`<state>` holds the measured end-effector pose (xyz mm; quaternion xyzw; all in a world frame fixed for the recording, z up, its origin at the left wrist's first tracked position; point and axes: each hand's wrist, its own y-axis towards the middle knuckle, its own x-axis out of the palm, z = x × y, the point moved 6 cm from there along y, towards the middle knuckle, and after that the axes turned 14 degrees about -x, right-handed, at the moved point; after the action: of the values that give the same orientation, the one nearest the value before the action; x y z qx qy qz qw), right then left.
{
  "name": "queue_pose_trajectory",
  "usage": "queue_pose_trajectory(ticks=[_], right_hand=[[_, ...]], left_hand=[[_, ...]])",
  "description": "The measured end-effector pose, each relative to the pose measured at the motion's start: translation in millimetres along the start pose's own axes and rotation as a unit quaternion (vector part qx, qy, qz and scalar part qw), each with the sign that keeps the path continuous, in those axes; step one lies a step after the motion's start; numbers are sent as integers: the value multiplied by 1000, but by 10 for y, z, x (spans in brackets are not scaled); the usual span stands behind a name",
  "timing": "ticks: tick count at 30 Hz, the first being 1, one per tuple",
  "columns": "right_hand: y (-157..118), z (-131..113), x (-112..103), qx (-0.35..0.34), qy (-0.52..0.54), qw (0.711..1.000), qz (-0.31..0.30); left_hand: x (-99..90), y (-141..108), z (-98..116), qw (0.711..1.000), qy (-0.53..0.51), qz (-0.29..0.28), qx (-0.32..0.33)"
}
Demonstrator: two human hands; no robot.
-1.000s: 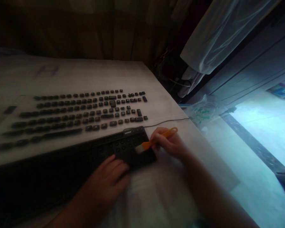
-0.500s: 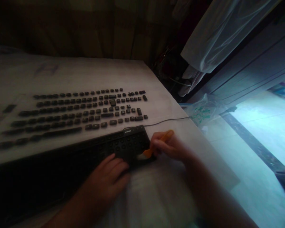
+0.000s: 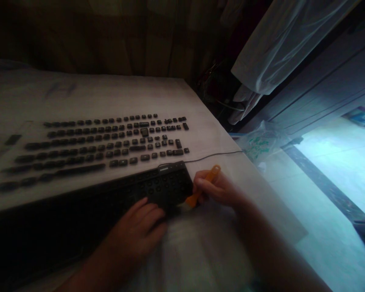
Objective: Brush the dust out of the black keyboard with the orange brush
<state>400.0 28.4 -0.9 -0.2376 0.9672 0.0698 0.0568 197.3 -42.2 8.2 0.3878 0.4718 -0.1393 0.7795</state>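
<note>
Right of centre, the right hand [image 3: 214, 190] clasps a brush [image 3: 193, 200], hiding its middle; the bristles are barely discernible. At lower centre, the left hand [image 3: 140, 227] covers part of the keyboard [image 3: 177, 175]; whether it grips, I cannot tell. Frame-left, shadow swallows the keyboard and keycaps [image 3: 122, 162] blur. A cable [image 3: 213, 154] trails right.

A dark curtain [image 3: 109, 40] hangs behind, with pale cloth [image 3: 270, 56] and a green-marked plastic bag [image 3: 258, 142] at right.
</note>
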Motion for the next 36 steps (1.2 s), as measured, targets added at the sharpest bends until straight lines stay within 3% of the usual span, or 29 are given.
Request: queue_pose_trajectory(ticks=[3,5,7,11,15,18,23,27,32,36], right_hand=[[-10,6,5,3,11,1000,-3],[-6,8,-8,-1,18,1000,5],[9,2,-69,-17,11,999,44],[24,0,-245,-46,-40,983,172],[20,-11,-305,-73,-85,965,236],[8,-30,-306,-96,-94,957,257],[21,1,-229,-100,-86,971,201],[18,35,-201,-75,-100,979,160],[20,28,-131,-39,-47,994,92],[22,18,-164,-63,-22,990,123]], left_hand=[[23,-33,-27,999,-2,33,-17],[109,-65,-32,1000,9,17,-14],[71,-93,-58,995,-14,91,-28],[57,-82,-51,995,-11,92,-23],[70,-48,-29,999,12,39,-5],[-6,-55,-45,995,-4,101,-14],[71,-60,-42,999,7,34,-1],[97,-123,-71,997,-13,79,-20],[117,-138,-70,996,-20,82,-18],[103,-92,-55,997,-10,78,-13]])
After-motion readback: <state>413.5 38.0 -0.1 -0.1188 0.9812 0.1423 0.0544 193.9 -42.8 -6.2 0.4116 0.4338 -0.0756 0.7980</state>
